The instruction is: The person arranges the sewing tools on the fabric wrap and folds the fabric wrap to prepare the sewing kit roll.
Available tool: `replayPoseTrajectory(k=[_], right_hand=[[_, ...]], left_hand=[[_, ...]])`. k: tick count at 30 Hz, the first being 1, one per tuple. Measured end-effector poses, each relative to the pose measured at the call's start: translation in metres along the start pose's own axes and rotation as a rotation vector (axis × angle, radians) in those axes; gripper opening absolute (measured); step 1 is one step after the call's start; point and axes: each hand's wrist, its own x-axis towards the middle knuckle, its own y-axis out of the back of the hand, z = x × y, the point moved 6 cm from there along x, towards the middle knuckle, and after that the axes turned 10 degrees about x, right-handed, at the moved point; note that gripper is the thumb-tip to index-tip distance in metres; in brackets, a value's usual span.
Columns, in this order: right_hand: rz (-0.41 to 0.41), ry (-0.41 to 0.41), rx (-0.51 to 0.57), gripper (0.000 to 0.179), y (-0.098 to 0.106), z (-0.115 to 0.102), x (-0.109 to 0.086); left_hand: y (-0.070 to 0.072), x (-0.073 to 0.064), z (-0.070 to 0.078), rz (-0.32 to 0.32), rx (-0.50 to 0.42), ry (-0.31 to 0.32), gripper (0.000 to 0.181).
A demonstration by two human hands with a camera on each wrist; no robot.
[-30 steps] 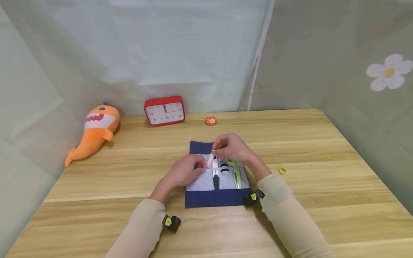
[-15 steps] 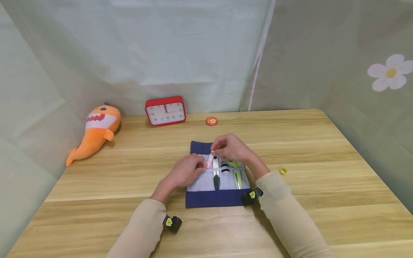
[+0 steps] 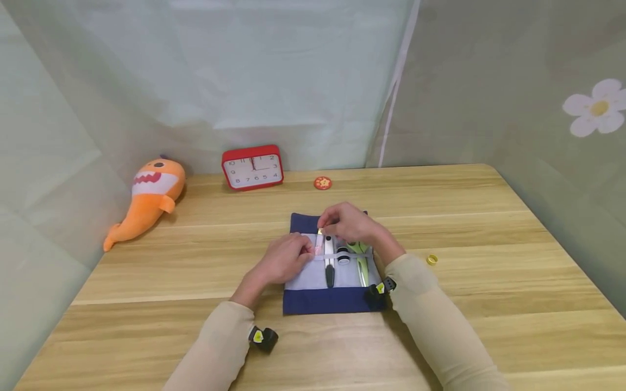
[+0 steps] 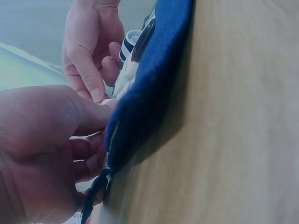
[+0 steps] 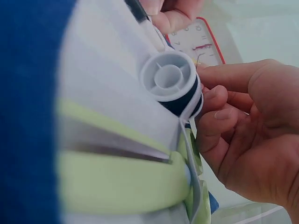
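A navy and light-grey fabric sewing pouch [image 3: 332, 301] lies unrolled on the table. My right hand [image 3: 349, 222] pinches the gold end of a slim pinkish tube [image 3: 319, 244], which stands against the elastic band [image 3: 318, 258] at the pouch's left. Beside it, my left hand [image 3: 286, 258] pinches the band's left end; its fingertips are partly hidden. Under the band sit a white tool with a black tip [image 3: 330, 274], a spool of dark thread [image 5: 169, 77] and light-green scissors [image 5: 121, 182]. The right wrist view has the right fingers just behind the spool.
A yellow ring [image 3: 432, 259] lies right of the pouch. Along the back are a red clock [image 3: 252, 167], a round red disc [image 3: 323, 183] and an orange plush shark [image 3: 151, 201]. Curtains close off the table's [image 3: 489, 315] back and sides.
My right hand has shifted slightly left with the tube, which now stands more upright by the band. The left hand keeps its place at the pouch.
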Motion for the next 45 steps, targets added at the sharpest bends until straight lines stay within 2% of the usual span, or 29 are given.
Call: replayPoseTrajectory(k=[6, 14, 21, 33, 42, 45], right_hand=[[-0.015, -0.027, -0.003, 0.012, 0.003, 0.000, 0.002], [0.007, 0.007, 0.017, 0.008, 0.002, -0.002, 0.003], [-0.023, -0.009, 0.023, 0.007, 0.001, -0.002, 0.000], [-0.115, -0.004, 0.038, 0.008, -0.005, 0.001, 0.003], [-0.091, -0.013, 0.024, 0.010, -0.008, 0.003, 0.005], [-0.094, -0.011, 0.040, 0.012, -0.009, 0.005, 0.005]], left_hand=[[0.000, 0.000, 0.001, -0.004, -0.003, 0.007, 0.009], [0.000, 0.000, 0.000, -0.018, -0.004, 0.011, 0.009], [0.000, 0.000, 0.000, -0.017, -0.005, 0.000, 0.007], [-0.001, -0.001, 0.001, -0.041, -0.007, 0.034, 0.008], [-0.001, 0.000, 0.000, -0.045, -0.056, 0.046, 0.006], [-0.001, -0.001, 0.000, -0.044, -0.065, 0.044, 0.011]])
